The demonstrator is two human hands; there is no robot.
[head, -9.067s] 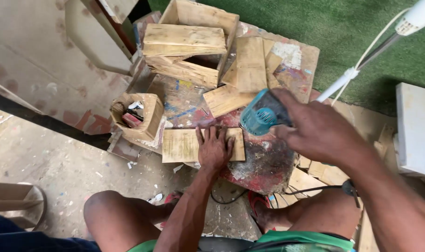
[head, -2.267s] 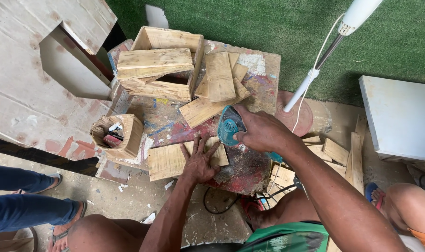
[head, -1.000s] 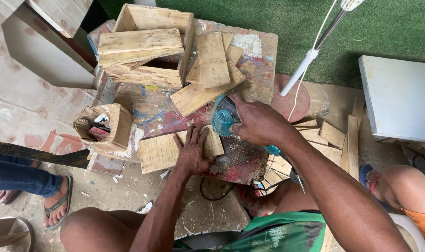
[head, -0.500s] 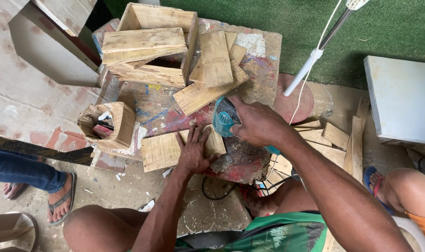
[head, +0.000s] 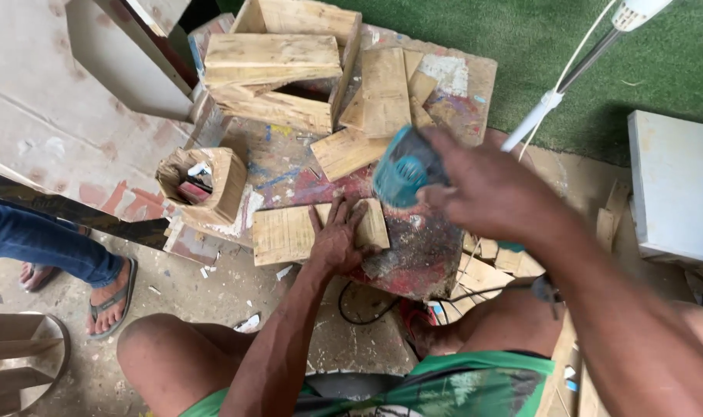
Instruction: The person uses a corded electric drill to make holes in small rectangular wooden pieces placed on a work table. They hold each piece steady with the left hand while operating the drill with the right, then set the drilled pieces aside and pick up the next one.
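**Board pinned, power tool lifted clear**

Left hand point(head: 337, 241) lies flat, fingers spread, pressing the flat board point(head: 289, 232) onto the paint-stained worktop point(head: 421, 255). Right hand point(head: 494, 193) has its grip closed around the teal power tool point(head: 401, 166), held just above the board's right end. Judgement: work on this board is under way; extent indeterminable. Further wooden pieces point(head: 382, 93) are stacked behind.

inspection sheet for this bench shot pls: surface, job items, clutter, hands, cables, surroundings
Surface: paint-stained work board, low on a concrete floor, scuffed and dusty.
Job's things: flat wooden piece lying at the board's front edge; teal power tool raised above it.
Clutter: stack of wooden offcuts, open wooden box frame, small cardboard box of oddments, more scraps at right.
Hands: left hand pressed flat on the wooden piece; right hand gripping the tool.
Cables: black cord looped on the floor; white cord along a white pole.
Surroundings: green turf; another person's sandalled foot; white box.
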